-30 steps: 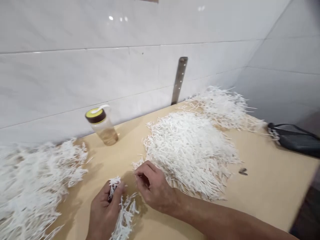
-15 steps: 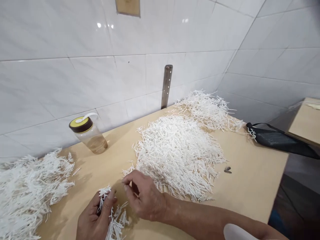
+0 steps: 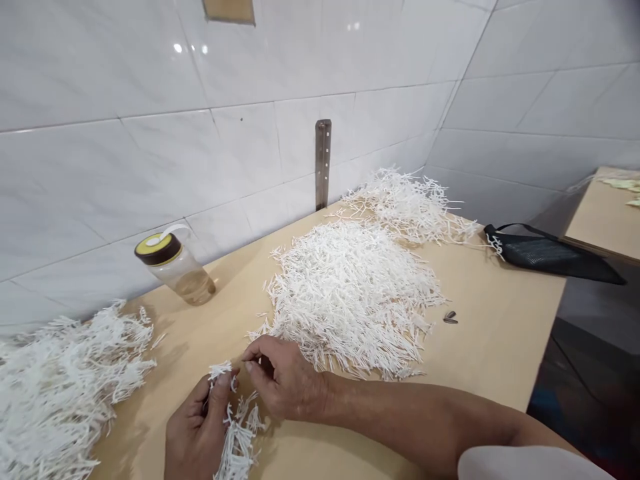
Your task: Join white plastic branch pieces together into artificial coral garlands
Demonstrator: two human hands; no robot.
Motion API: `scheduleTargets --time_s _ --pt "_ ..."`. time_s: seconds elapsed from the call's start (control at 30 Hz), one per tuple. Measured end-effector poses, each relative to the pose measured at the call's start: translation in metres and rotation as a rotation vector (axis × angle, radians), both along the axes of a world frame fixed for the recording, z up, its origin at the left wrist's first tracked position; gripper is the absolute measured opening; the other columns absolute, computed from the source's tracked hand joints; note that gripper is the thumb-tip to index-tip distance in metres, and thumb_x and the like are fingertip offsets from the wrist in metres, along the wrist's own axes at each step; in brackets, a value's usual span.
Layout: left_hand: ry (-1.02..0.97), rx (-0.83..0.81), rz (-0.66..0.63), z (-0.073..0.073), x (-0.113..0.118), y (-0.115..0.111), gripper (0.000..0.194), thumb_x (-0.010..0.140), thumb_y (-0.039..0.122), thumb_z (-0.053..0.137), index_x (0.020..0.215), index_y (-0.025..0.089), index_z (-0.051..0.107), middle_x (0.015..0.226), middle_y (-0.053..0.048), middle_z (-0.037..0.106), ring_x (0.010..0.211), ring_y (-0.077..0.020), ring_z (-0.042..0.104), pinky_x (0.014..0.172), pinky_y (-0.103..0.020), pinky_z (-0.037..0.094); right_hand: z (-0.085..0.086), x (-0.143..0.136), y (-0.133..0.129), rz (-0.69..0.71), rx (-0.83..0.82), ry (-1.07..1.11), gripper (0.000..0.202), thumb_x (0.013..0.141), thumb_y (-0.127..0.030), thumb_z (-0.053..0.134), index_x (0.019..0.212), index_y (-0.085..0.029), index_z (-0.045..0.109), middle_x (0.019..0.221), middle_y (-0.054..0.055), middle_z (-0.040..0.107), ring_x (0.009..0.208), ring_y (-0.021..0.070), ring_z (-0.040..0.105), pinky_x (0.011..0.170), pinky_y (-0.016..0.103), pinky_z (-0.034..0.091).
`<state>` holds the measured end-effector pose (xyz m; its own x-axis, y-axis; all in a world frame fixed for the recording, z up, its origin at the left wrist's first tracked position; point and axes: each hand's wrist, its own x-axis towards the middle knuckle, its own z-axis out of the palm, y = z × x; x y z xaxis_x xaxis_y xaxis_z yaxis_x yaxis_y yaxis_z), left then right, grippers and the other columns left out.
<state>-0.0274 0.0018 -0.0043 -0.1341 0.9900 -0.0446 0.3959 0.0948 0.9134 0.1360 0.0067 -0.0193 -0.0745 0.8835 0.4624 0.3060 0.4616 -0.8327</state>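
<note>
My left hand (image 3: 197, 423) is closed around a small bunch of thin white strands (image 3: 220, 370), whose tips stick up above the thumb. A further clump of white strands (image 3: 239, 437) hangs or lies just right of that hand; I cannot tell whether it is attached to the held bunch. Close beside it, my right hand (image 3: 285, 377) has thumb and forefinger pinched together. Anything between those fingertips is too small to make out. The right forearm lies across the near side of a large heap of short white strands (image 3: 350, 293).
A loose pile of branching white strands (image 3: 55, 393) covers the table's left side. Longer white strands (image 3: 400, 203) lie at the back. A bottle with a yellow-topped lid (image 3: 175, 267) leans near the tiled wall. Dark seed-like bits (image 3: 451, 317) and a black mesh bag (image 3: 550, 253) are at right.
The view has shifted slightly. My left hand has come a little nearer to the right hand, which keeps its pinch. The piles look unchanged.
</note>
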Motion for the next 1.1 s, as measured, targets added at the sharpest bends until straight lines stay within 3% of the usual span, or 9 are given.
scheduleTargets --time_s 0.13,0.4,0.53,0.77,0.93,1.1 --pt "-0.051 -0.032 -0.038 0.0 0.003 -0.002 0.044 0.072 0.058 0.07 0.087 0.016 0.072 0.073 -0.002 0.069 0.069 -0.0192 0.062 0.06 -0.023 0.05 -0.003 0.0 0.001 0.016 -0.007 0.004 0.016 0.084 -0.016 0.053 0.097 -0.017 0.061 0.071 -0.001 0.06 0.058 0.0107 0.053 0.057 0.022 0.044" --pt "-0.135 -0.023 0.048 0.006 0.012 -0.009 0.047 0.072 0.062 0.068 0.088 0.018 0.065 0.059 0.003 0.058 0.053 -0.0128 0.049 0.048 -0.019 0.041 -0.002 0.0 -0.001 0.028 0.035 0.013 0.019 0.082 -0.014 0.053 0.098 -0.018 0.062 0.078 0.001 0.065 0.061 0.0111 0.055 0.06 0.022 0.046" --pt "-0.1 0.0 0.036 0.004 0.007 -0.004 0.046 0.074 0.06 0.067 0.092 0.018 0.066 0.06 0.003 0.057 0.055 -0.0134 0.05 0.05 -0.02 0.041 -0.001 0.001 0.001 0.024 0.025 0.032 0.018 0.083 -0.014 0.053 0.098 -0.018 0.063 0.077 0.001 0.065 0.062 0.0116 0.057 0.061 0.022 0.047" --pt "-0.116 0.092 -0.089 -0.007 0.003 -0.008 0.032 0.084 0.046 0.06 0.076 0.015 0.065 0.066 0.0 0.057 0.061 -0.0126 0.048 0.058 -0.022 0.04 -0.011 -0.001 -0.005 0.008 -0.102 0.031 0.014 0.089 -0.022 0.052 0.092 -0.02 0.065 0.076 0.001 0.067 0.063 0.0136 0.06 0.061 0.024 0.048" --pt "-0.229 0.032 -0.05 -0.008 0.004 -0.011 0.028 0.086 0.039 0.059 0.078 0.013 0.065 0.06 0.003 0.048 0.057 -0.0101 0.041 0.055 -0.022 0.035 -0.026 0.003 0.001 0.022 -0.205 0.007 0.018 0.09 -0.035 0.056 0.096 -0.02 0.065 0.078 0.003 0.071 0.067 0.0164 0.067 0.061 0.024 0.053" --pt "-0.28 0.047 -0.052 -0.007 0.003 -0.016 0.027 0.086 0.038 0.06 0.082 0.013 0.067 0.063 0.002 0.052 0.057 -0.0095 0.042 0.055 -0.022 0.035 -0.024 0.004 -0.005 -0.026 -0.178 -0.077 0.02 0.089 -0.04 0.058 0.094 -0.021 0.065 0.076 0.002 0.072 0.065 0.0166 0.068 0.054 0.022 0.053"
